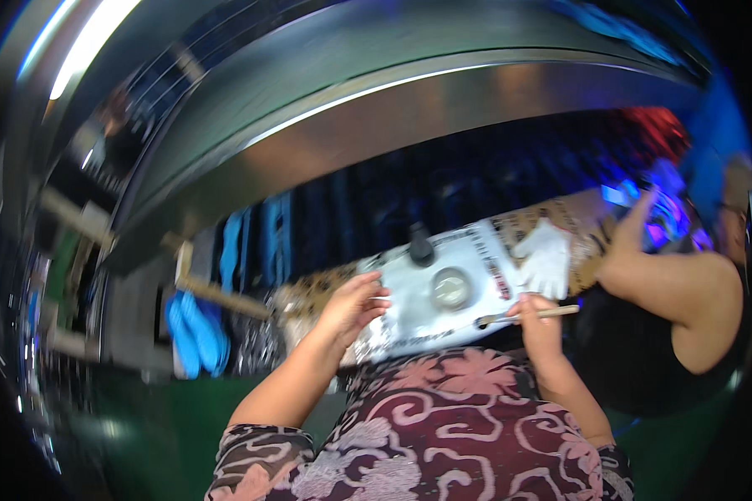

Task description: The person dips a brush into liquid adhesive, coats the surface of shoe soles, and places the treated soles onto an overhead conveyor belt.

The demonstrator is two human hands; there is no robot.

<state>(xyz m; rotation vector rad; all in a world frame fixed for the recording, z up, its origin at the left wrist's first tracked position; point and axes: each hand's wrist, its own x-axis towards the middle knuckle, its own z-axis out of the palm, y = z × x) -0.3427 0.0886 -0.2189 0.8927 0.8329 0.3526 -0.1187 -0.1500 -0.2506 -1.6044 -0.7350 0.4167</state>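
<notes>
Landmark: round dish [451, 289], pale and see-through, lying on a white printed sheet [411, 321]; contents too blurred to name.

Far left of the dish: two blue sole-shaped pieces [196, 334], side by side, toes pointing up the view. Next to them, nearer the dish, a wooden bar [234, 299] lies aslant, with crumpled clear plastic [263, 346] below its end. Blue strips [276, 242] stand beyond the bar, left of the dish and farther from the wearer; a row of dark pieces [351, 209] runs on from them behind the dish.

Left hand [355, 309]: left of the dish, well short of it, at the sheet's left edge. Fingers loosely curled, thumb apart, nothing seen in the grasp. Contact with the sheet: cannot tell.

Just beyond the dish, slightly left: a dark bottle [421, 248], narrow-necked, on the sheet.

Right hand [533, 321]: right of the dish and nearer the wearer. Fingers closed round the pale wooden handle of a brush [564, 311]; dark tip points left, near the dish's lower right, apart from it. Tip contact with sheet unclear.

Right of the dish: white glove [547, 259] lying flat, printed cardboard [589, 209] beyond it. Farthest right, a co-worker's bare arm [664, 280] reaches toward something purple-lit, blurred.
</notes>
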